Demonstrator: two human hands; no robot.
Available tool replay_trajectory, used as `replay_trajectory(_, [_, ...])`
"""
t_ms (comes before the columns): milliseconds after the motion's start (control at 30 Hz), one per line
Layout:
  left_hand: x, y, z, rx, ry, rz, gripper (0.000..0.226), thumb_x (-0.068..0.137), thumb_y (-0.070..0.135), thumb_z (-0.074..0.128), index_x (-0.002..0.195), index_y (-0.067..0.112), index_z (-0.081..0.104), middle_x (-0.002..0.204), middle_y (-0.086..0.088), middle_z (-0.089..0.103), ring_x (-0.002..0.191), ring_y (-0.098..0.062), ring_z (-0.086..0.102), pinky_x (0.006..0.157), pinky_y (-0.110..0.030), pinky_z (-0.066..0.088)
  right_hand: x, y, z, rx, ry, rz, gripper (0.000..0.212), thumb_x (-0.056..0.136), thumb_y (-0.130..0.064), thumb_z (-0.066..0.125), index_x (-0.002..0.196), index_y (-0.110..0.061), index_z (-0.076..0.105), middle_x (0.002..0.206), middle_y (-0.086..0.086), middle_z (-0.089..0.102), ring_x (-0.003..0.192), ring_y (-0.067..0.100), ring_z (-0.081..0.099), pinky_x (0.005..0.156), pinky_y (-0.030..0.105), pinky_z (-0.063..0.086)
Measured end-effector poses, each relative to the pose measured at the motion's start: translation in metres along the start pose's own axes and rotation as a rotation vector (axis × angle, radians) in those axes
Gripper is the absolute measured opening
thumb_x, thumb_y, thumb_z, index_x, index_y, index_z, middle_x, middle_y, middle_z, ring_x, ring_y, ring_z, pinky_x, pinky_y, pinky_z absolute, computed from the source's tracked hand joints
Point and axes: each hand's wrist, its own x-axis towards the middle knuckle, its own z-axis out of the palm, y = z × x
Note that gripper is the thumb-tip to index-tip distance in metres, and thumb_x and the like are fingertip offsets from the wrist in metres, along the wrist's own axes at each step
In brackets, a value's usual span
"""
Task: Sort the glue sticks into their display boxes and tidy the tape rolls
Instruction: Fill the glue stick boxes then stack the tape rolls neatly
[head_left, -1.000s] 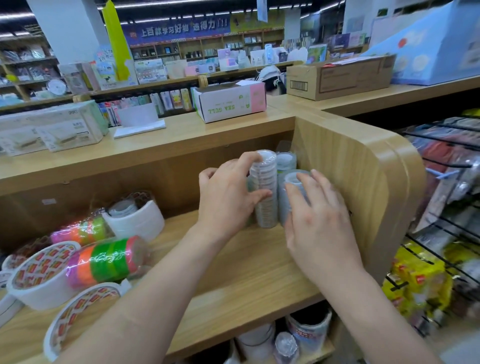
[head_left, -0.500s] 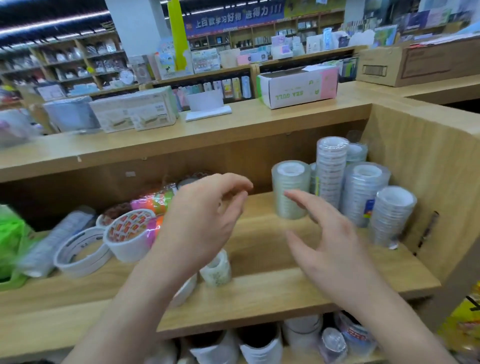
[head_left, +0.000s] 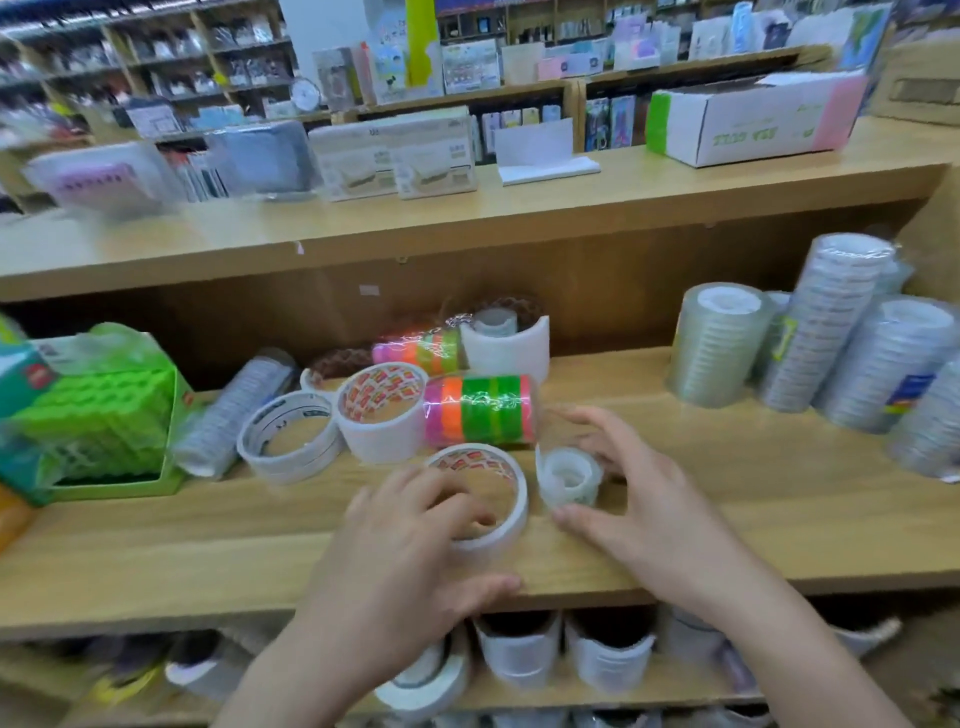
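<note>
Left hand (head_left: 415, 561) fingers spread over a white red-printed tape ring (head_left: 501, 470); right hand (head_left: 644, 509) fingers arch open around a small clear tape roll (head_left: 569, 475). Close squarely on each before lifting.

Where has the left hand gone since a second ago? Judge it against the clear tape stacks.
Yes. The left hand has moved leftward off the clear tape stacks, to the white tape roll at the shelf front.

I see the shelf (head_left: 727, 525) as smooth matt wood-grain. Neon rolls (head_left: 483, 410) in glossy plastic wrap. Clear tape stacks (head_left: 717, 343) are shiny plastic. White tape ring (head_left: 511, 525) looks matt, papery. Green box (head_left: 104, 415) is glossy card.
</note>
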Motion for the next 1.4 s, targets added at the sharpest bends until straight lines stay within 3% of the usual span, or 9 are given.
replay_trajectory(100, [0.0,-0.005,0.006,0.004,-0.012,0.049,0.03,0.076,0.06,0.048,0.083,0.036,0.065,0.079,0.019,0.061,0.08,-0.006,0.061,0.074,-0.033,0.045,-0.002,0.001,0.003,0.099,0.091,0.067,0.061,0.072,-0.034,0.082,0.114,-0.054,0.043,0.114,-0.031,0.055,0.106,-0.014,0.051,0.094,0.016,0.038])
replay_trajectory(267, [0.004,-0.013,0.013,-0.077,0.041,0.163,0.021,0.079,0.048,0.051,0.08,0.032,0.063,0.076,0.019,0.061,0.077,-0.004,0.059,0.081,-0.023,0.034,-0.004,0.01,-0.011,0.177,0.37,0.142,0.041,0.071,-0.031,0.083,0.102,-0.044,0.061,0.103,-0.029,0.064,0.098,-0.003,0.061,0.087,0.023,0.047])
replay_trajectory(433, [0.022,-0.004,0.02,-0.116,0.059,0.309,0.019,0.078,0.039,0.052,0.085,0.032,0.068,0.079,0.018,0.063,0.078,-0.005,0.058,0.083,-0.019,0.035,-0.013,0.031,-0.045,-0.142,0.655,0.239,0.045,0.078,-0.03,0.077,0.115,-0.035,0.05,0.114,-0.013,0.059,0.106,0.012,0.057,0.089,0.031,0.046])
replay_trajectory(600, [0.034,0.003,0.02,-0.068,-0.006,0.319,0.03,0.071,0.034,0.051,0.096,0.034,0.068,0.086,0.02,0.063,0.084,-0.007,0.058,0.08,-0.019,0.037,-0.016,0.056,-0.057,-0.437,0.693,0.334,0.052,0.084,-0.025,0.072,0.128,-0.018,0.045,0.119,0.008,0.062,0.107,0.03,0.055,0.082,0.035,0.042])
replay_trajectory(833, [0.079,0.059,0.001,-0.086,-0.029,0.385,0.032,0.082,0.042,0.047,0.104,0.032,0.068,0.101,0.014,0.063,0.094,-0.01,0.06,0.074,-0.03,0.056,-0.015,0.078,-0.057,-0.727,0.833,0.284,0.033,0.071,-0.008,0.078,0.101,-0.005,0.066,0.111,0.015,0.061,0.101,0.037,0.052,0.085,0.042,0.048])
replay_trajectory(1033, [0.113,0.027,-0.001,0.04,-0.036,0.152,0.042,0.086,0.02,0.056,0.127,0.03,0.057,0.127,0.007,0.054,0.117,-0.019,0.046,0.09,-0.036,0.047,-0.012,0.083,-0.062,-0.766,0.812,0.343,0.037,0.075,0.001,0.068,0.11,-0.008,0.061,0.12,0.015,0.058,0.105,0.036,0.044,0.082,0.045,0.047])
replay_trajectory(1267, [0.12,-0.011,-0.005,0.051,-0.203,0.004,0.077,0.084,0.032,0.066,0.147,0.034,0.022,0.147,0.002,0.036,0.136,-0.02,0.031,0.108,-0.036,0.033,-0.01,0.044,-0.043,-0.653,0.866,0.247,0.056,0.075,-0.012,0.069,0.129,-0.011,0.052,0.131,0.017,0.047,0.115,0.038,0.039,0.092,0.051,0.042])
replay_trajectory(1333, [0.127,-0.018,-0.007,0.051,-0.266,-0.028,0.081,0.082,0.038,0.067,0.148,0.032,0.022,0.149,0.0,0.037,0.138,-0.021,0.031,0.109,-0.035,0.032,-0.006,0.023,-0.027,-0.489,0.745,0.135,0.051,0.08,-0.025,0.067,0.129,-0.017,0.053,0.129,0.007,0.048,0.117,0.03,0.041,0.098,0.041,0.038])
replay_trajectory(1400, [0.132,-0.025,-0.009,0.102,-0.303,-0.005,0.078,0.079,0.037,0.069,0.146,0.03,0.029,0.144,-0.001,0.044,0.133,-0.022,0.039,0.106,-0.035,0.039,-0.004,0.003,-0.011,-0.278,0.47,0.111,0.053,0.085,-0.046,0.062,0.134,-0.031,0.047,0.133,-0.009,0.042,0.126,0.016,0.036,0.103,0.027,0.028])
